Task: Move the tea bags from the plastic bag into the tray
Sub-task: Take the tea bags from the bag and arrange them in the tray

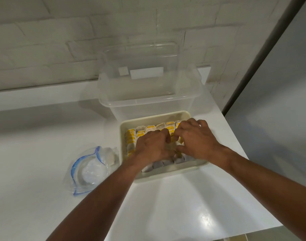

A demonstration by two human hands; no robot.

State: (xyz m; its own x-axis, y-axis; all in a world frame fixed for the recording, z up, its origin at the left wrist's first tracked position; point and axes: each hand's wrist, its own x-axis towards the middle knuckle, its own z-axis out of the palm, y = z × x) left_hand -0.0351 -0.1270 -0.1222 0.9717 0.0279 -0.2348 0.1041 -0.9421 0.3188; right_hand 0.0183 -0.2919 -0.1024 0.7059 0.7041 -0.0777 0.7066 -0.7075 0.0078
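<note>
Across the middle of the white worktop [44, 136], both hands are working inside the shallow cream plastic tray [123, 143]. The left hand [152, 148] and the right hand [195, 140] are meeting close together over the middle rows. Their fingers are curling down onto the yellow-tagged paper tea bags [149, 130] and seemingly pinching a few, though the knuckles are hiding the exact hold.

Tea bags are standing on edge in tight rows across the tray. The clear zip-seal plastic bag with a blue strip [91, 169] is lying at 9 o'clock of the tray, gaping and looking emptied.

The rows are looking crowded, so squeezing or shoving sideways is risking a toppled row, crumpled paper or tangled tags. Pressing hard may also be sliding the light tray.

At 12 o'clock, just behind the tray, a large clear plastic storage box [148, 87] is standing and limiting any push away. A white brick wall [61, 40] is running behind it, and a grey panel [279, 101] is rising at 3 o'clock, well apart.
</note>
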